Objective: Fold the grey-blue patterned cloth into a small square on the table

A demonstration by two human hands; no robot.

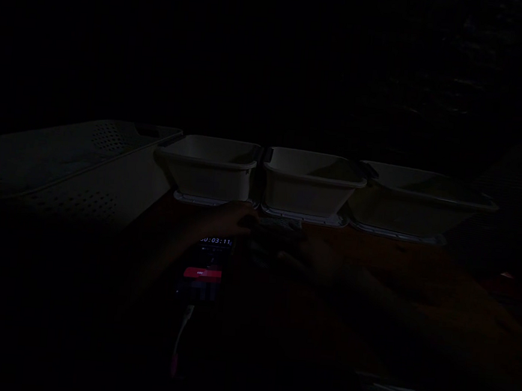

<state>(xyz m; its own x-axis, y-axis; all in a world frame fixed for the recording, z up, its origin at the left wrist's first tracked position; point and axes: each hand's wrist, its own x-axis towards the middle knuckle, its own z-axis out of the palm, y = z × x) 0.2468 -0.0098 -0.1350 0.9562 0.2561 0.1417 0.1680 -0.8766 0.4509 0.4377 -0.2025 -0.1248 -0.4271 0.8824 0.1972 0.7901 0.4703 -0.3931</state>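
super dark shot, so only the pale stuff really shows. biggest thing is a big white perforated crate [86,170] along the far left edge of the table [417,274], plastic with rows of little holes, tipped so a flat holed side faces up. can't see inside it.

next to it, lined up along the far edge, three white plastic tubs: the left tub [208,173], the middle tub [311,184] and the right tub [418,202]. rectangular, rounded corners, walls tapering down to a lipped base, rims nearly touching each other. what i can see of the insides looks bare, but the shadow hides most of the bottoms.

the table looks like reddish-brown wood, smooth. the room behind is just black.

the left hand [227,220] sits just in front of the gap between the left and middle tubs, resting near the top edge of a phone [203,269]. the right hand [293,249] is right beside it, over a dark blurry object i can't make out. can't tell if the fingers on either hand are spread, together or pinching anything.

the phone lies flat toward the near middle of the table, screen lit with a timer readout and a red bar, and a white cable [182,334] runs off its near end.
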